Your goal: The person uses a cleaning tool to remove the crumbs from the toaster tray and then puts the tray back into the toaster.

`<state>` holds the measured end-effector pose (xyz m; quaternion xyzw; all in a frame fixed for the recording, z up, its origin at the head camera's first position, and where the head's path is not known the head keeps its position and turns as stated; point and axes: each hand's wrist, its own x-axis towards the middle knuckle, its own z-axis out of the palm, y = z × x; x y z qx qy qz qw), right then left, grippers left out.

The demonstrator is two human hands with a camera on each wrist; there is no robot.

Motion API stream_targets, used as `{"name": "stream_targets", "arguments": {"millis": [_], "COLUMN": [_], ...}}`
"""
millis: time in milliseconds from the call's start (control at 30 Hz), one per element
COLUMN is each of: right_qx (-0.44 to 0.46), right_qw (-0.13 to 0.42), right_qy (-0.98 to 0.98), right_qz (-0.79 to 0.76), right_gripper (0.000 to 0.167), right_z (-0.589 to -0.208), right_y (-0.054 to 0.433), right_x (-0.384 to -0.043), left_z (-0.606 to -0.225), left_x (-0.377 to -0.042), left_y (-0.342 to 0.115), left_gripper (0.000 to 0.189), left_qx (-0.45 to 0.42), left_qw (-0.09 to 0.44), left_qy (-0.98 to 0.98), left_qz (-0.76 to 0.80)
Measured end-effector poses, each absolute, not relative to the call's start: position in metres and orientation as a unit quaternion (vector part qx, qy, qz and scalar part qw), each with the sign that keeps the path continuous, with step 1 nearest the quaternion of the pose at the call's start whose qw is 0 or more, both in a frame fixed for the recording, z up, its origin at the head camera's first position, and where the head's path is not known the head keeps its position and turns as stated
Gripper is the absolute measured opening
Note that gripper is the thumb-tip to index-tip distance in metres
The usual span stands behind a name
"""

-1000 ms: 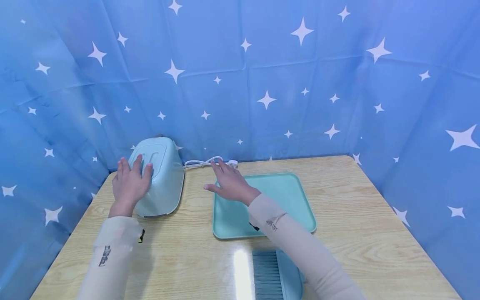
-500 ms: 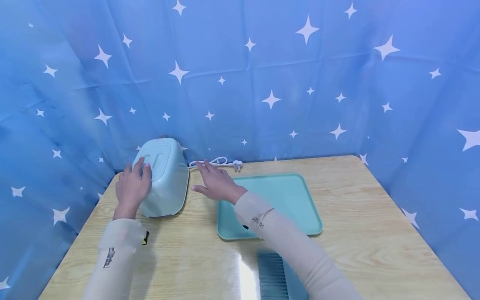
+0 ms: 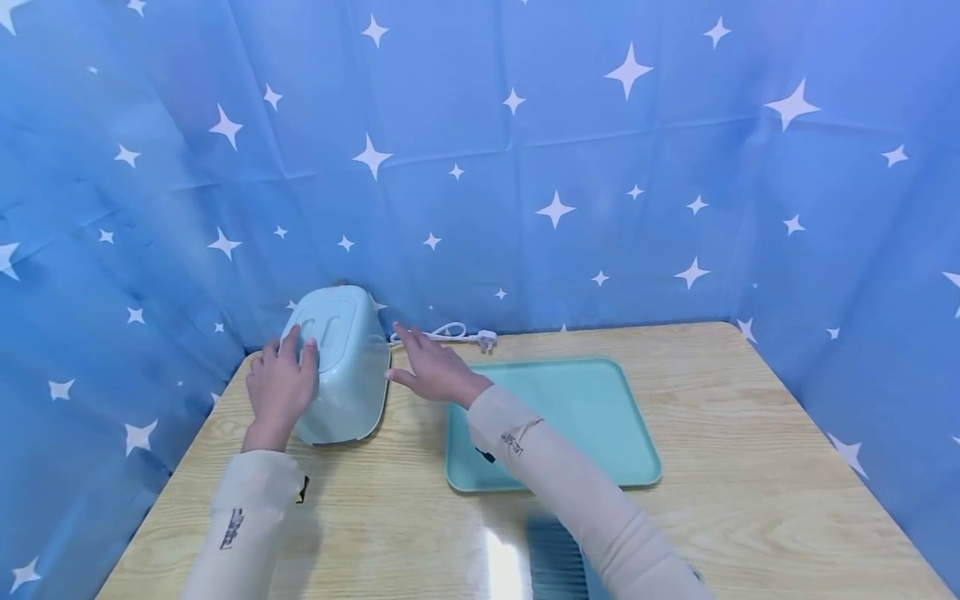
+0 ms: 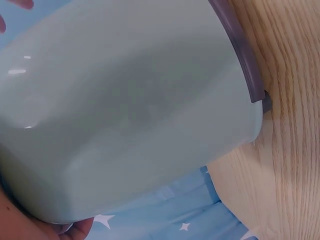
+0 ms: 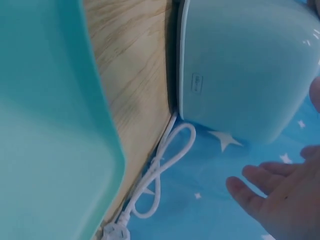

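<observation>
A light-blue rounded appliance [image 3: 348, 375], with two oblong shapes in its top, stands at the back left of the table. The fingers of my left hand [image 3: 281, 383] are spread against the left edge of its top. In the left wrist view its glossy wall [image 4: 145, 110] fills most of the frame, with a dark strip along the bottom. My right hand [image 3: 435, 367] hovers just right of the appliance, fingers extended and holding nothing. From the right wrist, the fingers [image 5: 245, 195] show apart from the appliance's side [image 5: 240, 70].
A teal tray [image 3: 570, 417] lies right of the appliance, partly under my right forearm. Behind it runs a white cord [image 3: 450, 332] with a plug [image 3: 487, 340]. Blue brush bristles [image 3: 555, 558] show at the front, partly hidden by the sleeve. A starry blue curtain [image 3: 480, 208] surrounds the table.
My right hand has moved left, from over the tray's corner toward the appliance. The left hand stays on the appliance. The head view has turned slightly left.
</observation>
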<state>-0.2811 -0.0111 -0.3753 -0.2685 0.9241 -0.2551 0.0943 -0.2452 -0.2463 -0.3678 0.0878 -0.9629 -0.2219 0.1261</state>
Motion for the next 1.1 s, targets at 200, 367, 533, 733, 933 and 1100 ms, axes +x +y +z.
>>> {"name": "stream_targets", "arguments": {"millis": [200, 367, 533, 733, 933, 1100], "right_qx": [-0.305, -0.33, -0.343, -0.333, -0.335, -0.333], "right_qw": [0.106, 0.107, 0.131, 0.149, 0.14, 0.127], "right_qy": [0.906, 0.893, 0.879, 0.877, 0.874, 0.876], "right_qz": [-0.272, -0.287, -0.304, -0.313, -0.323, -0.325], "right_gripper": [0.076, 0.073, 0.074, 0.076, 0.075, 0.075], "right_z": [-0.379, -0.381, -0.387, -0.397, -0.398, -0.401], "right_y": [-0.017, -0.023, -0.029, -0.034, -0.034, -0.032], "right_x": [-0.281, -0.278, -0.274, -0.272, -0.271, -0.268], "left_z": [-0.366, -0.365, -0.368, -0.372, -0.372, -0.373], "left_x": [-0.244, -0.244, -0.242, -0.239, -0.237, -0.235], "left_y": [-0.235, -0.227, -0.224, -0.219, -0.216, -0.213], "left_gripper": [0.065, 0.064, 0.063, 0.062, 0.061, 0.064], "left_qx": [0.102, 0.113, 0.123, 0.125, 0.123, 0.119], "left_qw": [0.136, 0.147, 0.156, 0.166, 0.182, 0.199], "left_qy": [-0.964, -0.964, -0.962, -0.961, -0.96, -0.957], "left_qz": [-0.206, -0.193, -0.187, -0.183, -0.176, -0.177]}}
